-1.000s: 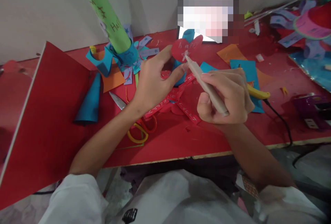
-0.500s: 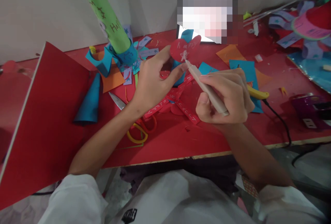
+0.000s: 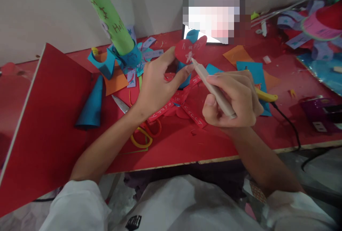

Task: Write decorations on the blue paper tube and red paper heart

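My left hand is closed with thumb and fingers at the edge of a red paper heart, which bears the word "happy" and a white star. A blue paper tube stands behind and below the heart. In my right hand is a pale marker pen, its tip at the star. Below both hands lie red paper strips with white writing, spread out like petals. Near my left wrist rest scissors with yellow and red handles, partly hidden under the forearm.
A green paper tube rises from a blue base at the back left. A blue cone stands beside an upright red panel. To the right lie a yellow glue gun with a black cable, and a purple box.
The pen tip has shifted very slightly upward over the star. Both hands otherwise keep their places and their holds.
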The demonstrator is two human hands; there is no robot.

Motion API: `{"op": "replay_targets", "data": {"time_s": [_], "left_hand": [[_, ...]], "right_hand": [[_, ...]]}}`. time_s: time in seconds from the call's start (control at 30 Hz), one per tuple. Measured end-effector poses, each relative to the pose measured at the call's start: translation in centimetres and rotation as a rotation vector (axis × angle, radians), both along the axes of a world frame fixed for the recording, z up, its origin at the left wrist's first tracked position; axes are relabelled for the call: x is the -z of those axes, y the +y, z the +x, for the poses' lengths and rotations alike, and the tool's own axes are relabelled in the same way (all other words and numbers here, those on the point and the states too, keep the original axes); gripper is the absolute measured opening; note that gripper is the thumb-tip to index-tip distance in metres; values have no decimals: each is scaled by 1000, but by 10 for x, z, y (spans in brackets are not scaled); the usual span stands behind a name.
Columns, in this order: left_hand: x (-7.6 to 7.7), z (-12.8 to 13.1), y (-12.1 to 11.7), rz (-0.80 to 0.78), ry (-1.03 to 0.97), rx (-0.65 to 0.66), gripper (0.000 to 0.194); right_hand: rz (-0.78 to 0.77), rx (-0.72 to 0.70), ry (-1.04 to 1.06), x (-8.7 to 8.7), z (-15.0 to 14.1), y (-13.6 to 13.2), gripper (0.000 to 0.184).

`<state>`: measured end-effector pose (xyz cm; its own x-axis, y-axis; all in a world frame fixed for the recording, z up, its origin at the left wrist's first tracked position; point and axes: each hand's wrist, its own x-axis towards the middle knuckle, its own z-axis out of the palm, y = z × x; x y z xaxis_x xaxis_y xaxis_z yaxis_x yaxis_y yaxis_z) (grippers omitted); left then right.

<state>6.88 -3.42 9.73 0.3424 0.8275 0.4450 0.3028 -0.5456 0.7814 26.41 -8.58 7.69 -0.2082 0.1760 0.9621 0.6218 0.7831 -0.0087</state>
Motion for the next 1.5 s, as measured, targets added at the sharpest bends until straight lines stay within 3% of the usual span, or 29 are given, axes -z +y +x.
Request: {"op": "replay_targets", "data": {"time_s": [0.43, 0.6, 0.8, 1.0, 1.5], "left_hand": [[2, 1, -1, 7, 15, -18, 64], [6, 2, 1, 32, -27, -10, 68], [3, 1, -1, -4, 13, -20, 63], [6, 1, 0, 40, -14, -14, 67], [3, 0, 0, 31, 2, 4, 60]], "right_hand": [[24, 3, 30, -3, -4, 4, 24], [137, 23, 76, -4, -7, 9, 24], [51, -8, 41, -2, -5, 4, 29], [77, 34, 57, -3, -4, 4, 24], [48, -23, 28, -4, -5, 3, 25]]}}
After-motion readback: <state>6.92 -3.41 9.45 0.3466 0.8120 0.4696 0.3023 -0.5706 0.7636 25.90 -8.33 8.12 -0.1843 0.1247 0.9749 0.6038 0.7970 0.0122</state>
